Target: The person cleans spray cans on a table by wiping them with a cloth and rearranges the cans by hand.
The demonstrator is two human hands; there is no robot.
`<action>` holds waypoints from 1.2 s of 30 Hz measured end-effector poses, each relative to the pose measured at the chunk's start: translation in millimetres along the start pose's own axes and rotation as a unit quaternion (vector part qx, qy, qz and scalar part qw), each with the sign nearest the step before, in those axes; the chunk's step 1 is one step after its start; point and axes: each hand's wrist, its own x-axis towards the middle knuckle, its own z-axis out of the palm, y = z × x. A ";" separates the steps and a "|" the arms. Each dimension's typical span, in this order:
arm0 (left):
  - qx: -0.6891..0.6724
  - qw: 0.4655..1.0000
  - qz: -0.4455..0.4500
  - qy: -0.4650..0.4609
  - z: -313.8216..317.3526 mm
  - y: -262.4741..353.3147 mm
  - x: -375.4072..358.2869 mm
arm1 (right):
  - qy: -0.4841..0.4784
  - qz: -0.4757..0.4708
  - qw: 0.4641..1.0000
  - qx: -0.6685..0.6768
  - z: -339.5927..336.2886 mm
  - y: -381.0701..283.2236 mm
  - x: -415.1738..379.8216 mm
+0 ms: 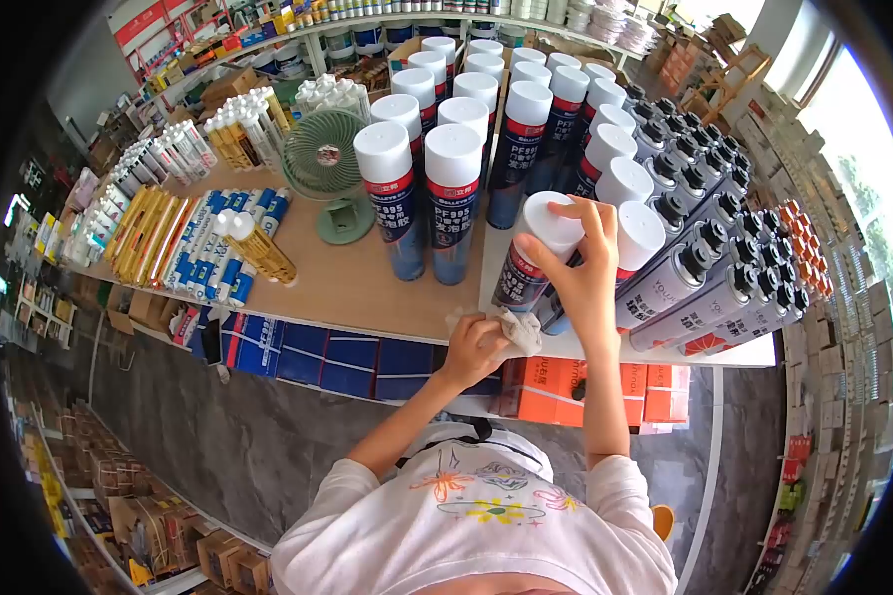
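My right hand [583, 260] is closed round the white cap of a dark blue spray can [519, 280] near the table's front edge. Below and to its left, my left hand [474, 347] grips a crumpled white cloth [521, 332] against the lower part of this can. The can leans a little. Behind and beside it stand several like cans with white caps, two of them [452, 213] just to the left. Silver cans with black tops [662, 283] are packed in rows to the right.
A green fan [324, 156] stands left of the cans on the table [347, 288]. Further left lie gold, white and blue tubes [208, 243]. Orange boxes [556, 390] and blue boxes [350, 364] are under the tabletop. Shelves line the back.
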 end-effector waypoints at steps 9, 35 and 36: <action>-0.037 0.999 -0.020 -0.005 -8.0 1.7 3.5 | -0.190 0.003 0.979 0.080 -43.0 6.2 11.8; 0.024 0.984 0.171 -0.045 -23.8 -24.4 23.7 | -0.169 -0.148 0.954 -0.199 -53.6 -27.4 18.6; 0.015 0.986 0.161 -0.044 -27.0 -21.7 27.1 | -0.211 -0.126 0.953 -0.176 -54.9 -28.4 22.6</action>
